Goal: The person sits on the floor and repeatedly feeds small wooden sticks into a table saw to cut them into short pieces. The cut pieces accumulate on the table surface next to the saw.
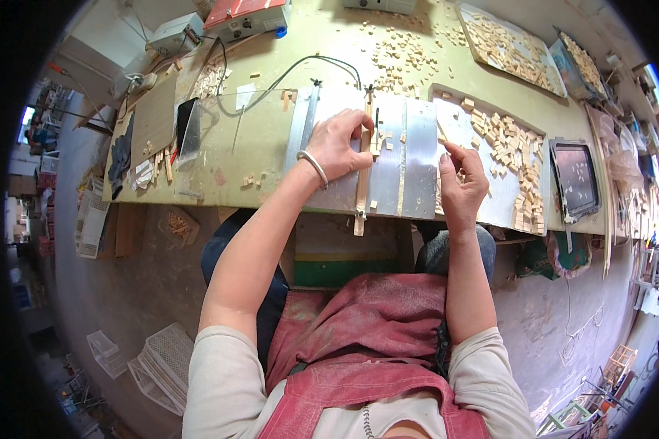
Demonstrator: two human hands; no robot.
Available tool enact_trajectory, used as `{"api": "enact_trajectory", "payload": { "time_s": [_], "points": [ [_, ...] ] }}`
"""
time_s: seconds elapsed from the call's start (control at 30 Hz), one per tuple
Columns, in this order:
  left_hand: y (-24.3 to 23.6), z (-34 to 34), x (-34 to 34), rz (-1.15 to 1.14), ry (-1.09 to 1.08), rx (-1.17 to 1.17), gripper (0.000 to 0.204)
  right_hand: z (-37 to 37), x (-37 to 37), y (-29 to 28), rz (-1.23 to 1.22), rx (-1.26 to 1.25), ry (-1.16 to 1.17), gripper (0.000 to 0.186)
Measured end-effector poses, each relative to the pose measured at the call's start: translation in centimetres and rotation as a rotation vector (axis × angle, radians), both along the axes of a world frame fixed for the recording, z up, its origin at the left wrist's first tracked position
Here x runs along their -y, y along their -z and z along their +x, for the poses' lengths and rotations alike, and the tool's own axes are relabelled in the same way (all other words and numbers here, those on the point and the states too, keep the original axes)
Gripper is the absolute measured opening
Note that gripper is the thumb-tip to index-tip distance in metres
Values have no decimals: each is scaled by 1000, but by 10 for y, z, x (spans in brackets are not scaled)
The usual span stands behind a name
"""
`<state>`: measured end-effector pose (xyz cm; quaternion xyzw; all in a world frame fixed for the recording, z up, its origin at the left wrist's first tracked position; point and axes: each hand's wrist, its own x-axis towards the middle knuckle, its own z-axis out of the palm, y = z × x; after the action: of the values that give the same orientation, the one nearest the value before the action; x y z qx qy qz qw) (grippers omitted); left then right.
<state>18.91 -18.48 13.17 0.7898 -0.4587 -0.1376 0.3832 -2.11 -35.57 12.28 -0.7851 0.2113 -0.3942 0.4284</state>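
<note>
My left hand (pixel 337 146), with a pale bangle at its wrist, is curled over the metal work plate (pixel 420 146). Its thumb and fingertips close on a long wooden strip (pixel 362 186) that crosses the plate from front to back. A thin black upright piece (pixel 377 123) and a few small wood blocks (pixel 388 137) are just right of those fingertips. Farther right, my right hand (pixel 464 183) is closed, thumb and index finger near each other. A small wooden piece (pixel 441 132) shows at its index fingertip; the hand partly hides the grip.
A shallow tray (pixel 490 206) beside my right hand contains many wood blocks (pixel 516 150). Another block-filled tray (pixel 472 11) is at the far right, near a dark-framed tray (pixel 575 179). A clear sheet (pixel 227 164) and a black cable (pixel 267 88) are to the left.
</note>
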Motion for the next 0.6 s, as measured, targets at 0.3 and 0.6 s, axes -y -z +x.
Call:
{"api": "enact_trajectory", "payload": {
  "time_s": [0.3,0.6],
  "points": [
    [-3,2,4,47,3,42,43,-6,14,-3,-14,45,87,24],
    [-31,-44,-41,165,174,109,39,-83,124,54,-165,-591,32,37]
  ]
}}
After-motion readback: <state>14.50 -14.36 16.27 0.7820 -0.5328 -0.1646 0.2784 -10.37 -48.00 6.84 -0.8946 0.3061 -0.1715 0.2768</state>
